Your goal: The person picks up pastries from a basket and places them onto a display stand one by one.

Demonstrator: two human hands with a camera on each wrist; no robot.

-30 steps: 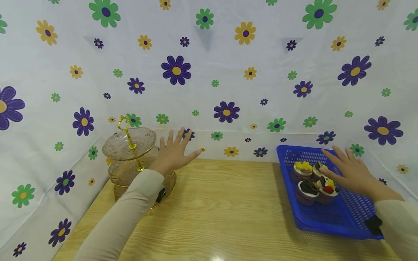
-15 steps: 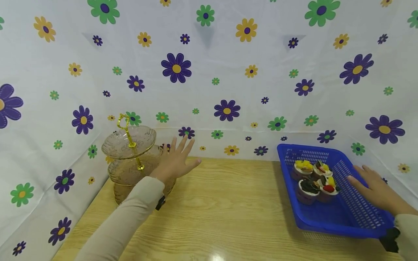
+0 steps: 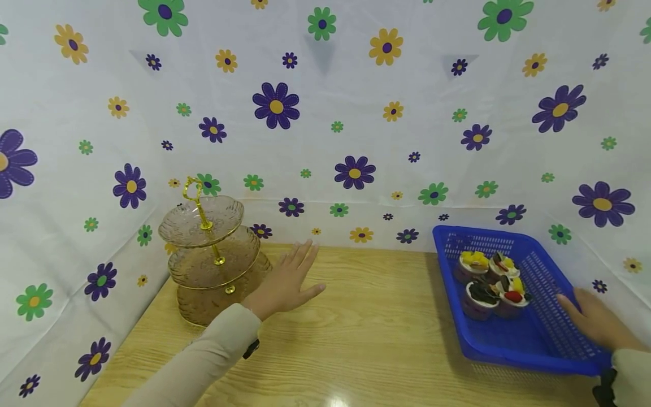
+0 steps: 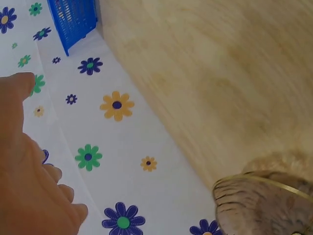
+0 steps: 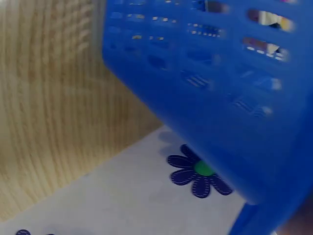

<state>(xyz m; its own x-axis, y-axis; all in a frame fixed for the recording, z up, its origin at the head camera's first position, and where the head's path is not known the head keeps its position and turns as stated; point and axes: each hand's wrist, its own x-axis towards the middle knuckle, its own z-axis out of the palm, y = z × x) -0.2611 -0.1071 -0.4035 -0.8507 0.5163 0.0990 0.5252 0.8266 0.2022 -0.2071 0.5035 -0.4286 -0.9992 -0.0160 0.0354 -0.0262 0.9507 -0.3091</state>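
Observation:
My left hand [image 3: 285, 282] is held over the wooden table with fingers spread, holding nothing. It is nearest the three-tier cake stand [image 3: 213, 260], which has clear scalloped plates and a gold handle; part of the stand shows in the left wrist view. At the right, my right hand [image 3: 597, 319] holds the side rim of a blue plastic basket [image 3: 508, 356], thumb over the inner side and fingers on the outside, mostly hidden. Several small cupcakes [image 3: 480, 299] topped with fruit and dark pieces stand together inside the basket. The basket's slotted wall [image 5: 195, 73] fills much of the right wrist view.
The wooden table [image 3: 356, 316] spreads between stand and basket. Behind it and along both sides hangs a white cloth [image 3: 325, 147] printed with purple, green and orange flowers.
My right hand has moved from over the basket out to its right rim and down onto it. My left hand has come down and slightly right, away from the cake stand.

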